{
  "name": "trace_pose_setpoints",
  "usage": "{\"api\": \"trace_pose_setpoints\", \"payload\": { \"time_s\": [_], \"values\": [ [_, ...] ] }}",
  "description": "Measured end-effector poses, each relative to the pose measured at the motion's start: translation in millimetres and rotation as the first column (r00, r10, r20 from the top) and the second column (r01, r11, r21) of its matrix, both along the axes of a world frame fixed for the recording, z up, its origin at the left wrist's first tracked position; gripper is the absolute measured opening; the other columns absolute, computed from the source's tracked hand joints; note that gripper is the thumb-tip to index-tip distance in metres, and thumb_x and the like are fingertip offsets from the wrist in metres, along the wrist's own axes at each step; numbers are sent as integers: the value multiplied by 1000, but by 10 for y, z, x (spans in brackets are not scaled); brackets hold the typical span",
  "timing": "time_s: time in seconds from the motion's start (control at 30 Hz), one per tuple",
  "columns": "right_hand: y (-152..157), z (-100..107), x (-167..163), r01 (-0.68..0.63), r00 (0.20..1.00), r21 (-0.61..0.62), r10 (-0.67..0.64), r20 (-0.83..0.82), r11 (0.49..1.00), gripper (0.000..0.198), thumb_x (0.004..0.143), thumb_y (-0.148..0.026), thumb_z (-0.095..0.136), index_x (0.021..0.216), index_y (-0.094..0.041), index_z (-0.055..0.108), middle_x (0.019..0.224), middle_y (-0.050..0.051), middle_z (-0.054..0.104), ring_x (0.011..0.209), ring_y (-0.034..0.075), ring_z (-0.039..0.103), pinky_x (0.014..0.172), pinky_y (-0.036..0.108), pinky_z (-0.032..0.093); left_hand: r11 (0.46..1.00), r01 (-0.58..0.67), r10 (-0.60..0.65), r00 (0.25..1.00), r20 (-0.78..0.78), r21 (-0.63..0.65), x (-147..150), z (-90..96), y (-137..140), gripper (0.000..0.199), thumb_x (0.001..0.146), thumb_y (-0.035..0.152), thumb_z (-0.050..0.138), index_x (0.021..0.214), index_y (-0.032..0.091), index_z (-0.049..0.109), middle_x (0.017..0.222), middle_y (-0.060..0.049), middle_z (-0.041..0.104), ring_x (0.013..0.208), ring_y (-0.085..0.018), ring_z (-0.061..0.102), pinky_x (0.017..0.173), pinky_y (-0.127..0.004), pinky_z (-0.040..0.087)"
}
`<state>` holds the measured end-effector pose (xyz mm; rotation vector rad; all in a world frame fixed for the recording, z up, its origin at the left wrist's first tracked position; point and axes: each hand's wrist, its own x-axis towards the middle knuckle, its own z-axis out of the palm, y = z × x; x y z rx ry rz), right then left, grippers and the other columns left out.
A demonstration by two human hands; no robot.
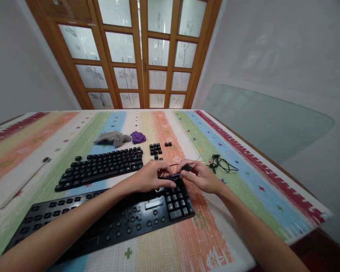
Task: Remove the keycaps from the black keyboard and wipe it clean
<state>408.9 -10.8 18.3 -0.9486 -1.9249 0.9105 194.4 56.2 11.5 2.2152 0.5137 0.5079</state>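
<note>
A black keyboard (127,221) lies across the near side of the table, most of its keycaps off and the number-pad keys still on. My left hand (151,175) is closed at its far right edge, thumb on top, fingertips partly hidden. Just right of it, my right hand (201,176) pinches a small black piece (186,167) over the same edge; its exact kind is unclear. A thin dark cable shows between the hands. Behind my left arm, loose keycaps (102,166) stand in rows, laid out like a keyboard.
Several more keycaps (155,149) sit beyond my hands. A grey cloth (113,138) and a purple lump (138,137) lie farther back. A coiled black cable (219,163) is at the right, and a long brush (25,183) at the left. A striped cloth (272,200) covers the table.
</note>
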Motion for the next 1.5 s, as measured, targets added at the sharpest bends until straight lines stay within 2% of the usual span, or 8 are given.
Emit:
{"api": "trace_pose_setpoints", "payload": {
  "time_s": [0.2, 0.47, 0.63, 0.83, 0.93, 1.13, 1.27, 1.5],
  "values": [
    [-9, 0, 8, -28, 999, -10, 27, -39, 1000, 32, 96, -47, 54, 96, -18, 69, 92, 7, 69, 84, 18, 63, 82, 35, 49, 982, 56, -54, 998, 12, -180, -27, 47, 21, 25, 78, 37, 75, 82, 16, 61, 75, 3, 55, 68, -12, 47, 61, -23, 35],
    [-18, 24, -26, -109, 989, -62, 102, -106, 992, 29, 95, -45, 56, 96, -19, 70, 98, 7, 71, 87, 18, 64, 85, 35, 49, 966, 137, -133, 991, 31, -221, -57, 100, -1, 23, 80, 36, 72, 90, 18, 63, 81, 2, 54, 75, -13, 49, 68, -25, 39],
    [-20, 9, -33, -83, 990, -105, 70, -121, 991, 31, 95, -47, 56, 95, -18, 69, 96, 7, 71, 85, 18, 63, 82, 35, 50, 944, 132, -126, 991, 39, -304, -65, 71, 0, 26, 79, 39, 72, 89, 18, 63, 88, 0, 59, 78, -14, 52, 70, -27, 40],
    [-15, -26, -17, -42, 985, -138, 18, -169, 990, 32, 93, -48, 58, 96, -18, 67, 86, 4, 64, 77, 15, 59, 73, 29, 49, 866, 157, -96, 984, 151, -475, -47, -16, -16, 29, 78, 38, 74, 92, 16, 63, 94, -3, 62, 86, -16, 57, 81, -33, 44],
    [-11, -43, -10, -4, 989, -158, -20, -148, 987, 36, 92, -52, 57, 96, -18, 66, 84, 4, 62, 73, 14, 57, 69, 28, 47, 836, 114, -20, 984, 178, -536, -17, -65, -50, 35, 74, 39, 78, 94, 15, 61, 89, -1, 61, 80, -14, 56, 78, -32, 45],
    [-1, -68, -16, 101, 986, -151, -119, -120, 983, 39, 92, -55, 56, 96, -17, 64, 76, 2, 57, 67, 14, 53, 62, 26, 43, 871, -22, 170, 950, 261, -490, 32, -123, -98, 50, 66, 35, 85, 102, 15, 58, 88, -2, 62, 78, -13, 57, 76, -31, 48],
    [9, -69, -25, 106, 978, -181, -136, -158, 978, 41, 90, -57, 56, 96, -17, 63, 76, 2, 58, 67, 14, 54, 62, 26, 44, 902, -66, 198, 941, 273, -426, 45, -125, -105, 41, 68, 33, 83, 96, 14, 59, 88, -2, 63, 77, -13, 58, 76, -32, 48],
    [18, -96, -10, 69, 950, -207, -127, -286, 976, 38, 90, -55, 59, 93, -17, 62, 70, 1, 57, 61, 12, 49, 55, 25, 40, 885, -65, 231, 922, 312, -462, 93, -81, -179, 39, 67, 35, 83, 93, 14, 62, 89, -3, 66, 79, -14, 60, 77, -32, 49]
  ]
}}
